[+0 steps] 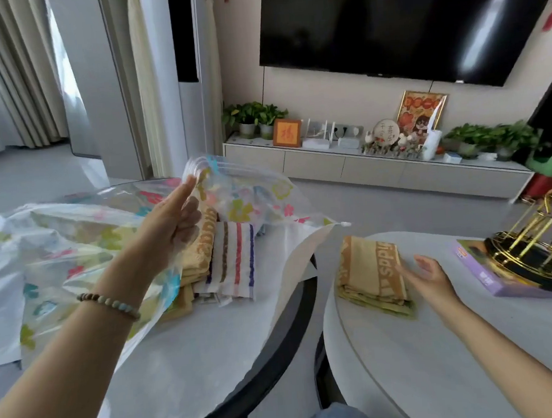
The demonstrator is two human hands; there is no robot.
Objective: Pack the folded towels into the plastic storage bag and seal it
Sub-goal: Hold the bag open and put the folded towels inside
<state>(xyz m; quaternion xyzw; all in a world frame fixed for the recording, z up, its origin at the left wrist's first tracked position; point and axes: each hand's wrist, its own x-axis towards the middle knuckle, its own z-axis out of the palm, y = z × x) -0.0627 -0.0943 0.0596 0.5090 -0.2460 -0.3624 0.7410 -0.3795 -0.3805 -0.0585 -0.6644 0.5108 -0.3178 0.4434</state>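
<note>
A clear plastic storage bag [76, 243] printed with coloured flowers lies across the left round table. My left hand [172, 221] grips its upper flap near the zip edge and holds the mouth lifted. Inside the mouth lie a folded striped towel [236, 263] and a folded tan towel [202, 245]. A stack of folded tan towels [369, 274] rests on the right round table. My right hand [427, 277] hovers open just to the right of that stack, fingers spread, at or very near its edge.
A purple box [485, 276] with a gold wire rack [538, 244] on it stands at the right table's far right. A dark gap [310, 310] separates the two tables. Beyond are a low TV cabinet [362, 164] with plants and ornaments, and a wall TV.
</note>
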